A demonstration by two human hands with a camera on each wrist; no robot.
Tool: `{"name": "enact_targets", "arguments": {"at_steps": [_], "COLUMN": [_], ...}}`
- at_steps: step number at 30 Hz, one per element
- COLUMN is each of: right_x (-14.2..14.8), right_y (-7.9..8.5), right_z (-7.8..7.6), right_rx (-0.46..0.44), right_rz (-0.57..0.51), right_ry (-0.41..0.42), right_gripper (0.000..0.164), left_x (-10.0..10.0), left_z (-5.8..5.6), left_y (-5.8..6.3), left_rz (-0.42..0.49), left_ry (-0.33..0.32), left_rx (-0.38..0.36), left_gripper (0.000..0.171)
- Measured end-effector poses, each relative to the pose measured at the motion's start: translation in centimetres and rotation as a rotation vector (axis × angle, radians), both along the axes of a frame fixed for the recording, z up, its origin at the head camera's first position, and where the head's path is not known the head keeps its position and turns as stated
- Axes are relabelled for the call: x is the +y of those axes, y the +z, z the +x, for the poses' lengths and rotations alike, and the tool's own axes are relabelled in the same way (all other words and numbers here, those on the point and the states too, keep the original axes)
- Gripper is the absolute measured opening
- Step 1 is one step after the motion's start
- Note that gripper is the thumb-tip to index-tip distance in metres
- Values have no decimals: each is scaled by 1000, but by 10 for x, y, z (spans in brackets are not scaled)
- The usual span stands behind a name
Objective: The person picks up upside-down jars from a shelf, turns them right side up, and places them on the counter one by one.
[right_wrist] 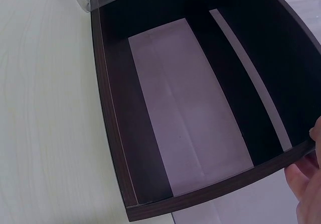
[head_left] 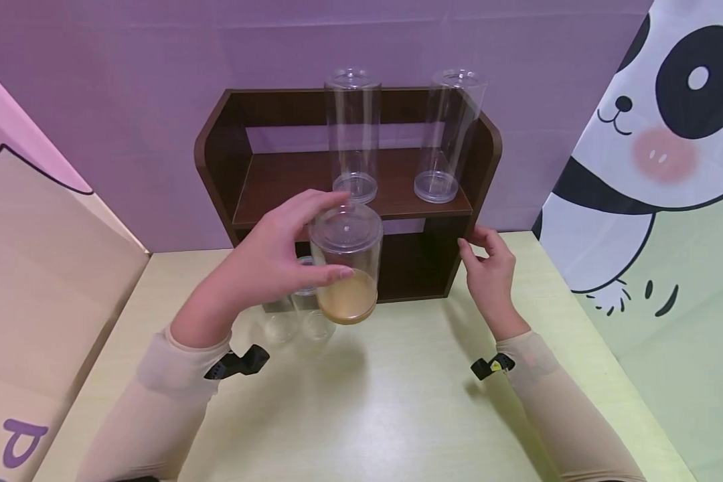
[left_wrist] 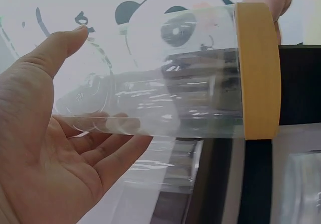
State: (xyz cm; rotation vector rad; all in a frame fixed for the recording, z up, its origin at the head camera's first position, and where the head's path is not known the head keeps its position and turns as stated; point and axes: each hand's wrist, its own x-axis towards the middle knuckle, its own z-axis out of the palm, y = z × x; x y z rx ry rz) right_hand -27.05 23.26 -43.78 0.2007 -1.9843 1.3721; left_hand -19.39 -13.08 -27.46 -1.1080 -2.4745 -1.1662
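Left hand (head_left: 271,258): gripping a clear jar (head_left: 364,258) by its upper part, thumb and fingers on opposite sides of the wall.
Clear jar: before the middle of the brown shelf (head_left: 289,184), tan end (left_wrist: 258,71) down, seemingly lifted off the table (head_left: 391,402); contact with the shelf cannot be told.
Right hand (head_left: 491,281): at 3 o'clock from that jar in the head view, pinching the front edge of the shelf's side panel.
Smooth wall: a slack or off-centre hold could let the jar slide out, tan end first.
Jar at 12 o'clock (head_left: 353,134): stands near the upper board's front edge; the held jar, raised straight, could knock it back or sideways.
Jar at 1 o'clock (head_left: 448,134): also near that edge; a tug from the right hand might rock the shelf and topple both.
Two containers at 7 to 8 o'clock (head_left: 317,327): on the table, partly hidden by the left hand; lowering the jar that way risks a bump, since the arm blocks sight of them.
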Motion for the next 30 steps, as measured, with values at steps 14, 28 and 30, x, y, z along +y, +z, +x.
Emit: {"name": "enact_targets", "arguments": {"at_steps": [14, 28, 30], "right_x": [-15, 1, 0], "right_y": [19, 3, 3], "right_z": [18, 2, 4], "right_rx": [-15, -39, -42], "right_rz": [-7, -7, -9], "right_ry": [-10, 14, 2], "right_gripper": [19, 22, 24], "left_x": [16, 21, 20], "left_z": [5, 8, 9], "left_y": [-32, -59, -59], "left_rz": [-76, -95, -97], "left_ry": [-87, -132, -132], "left_rx": [-65, -129, -136], "left_gripper": [91, 93, 93]}}
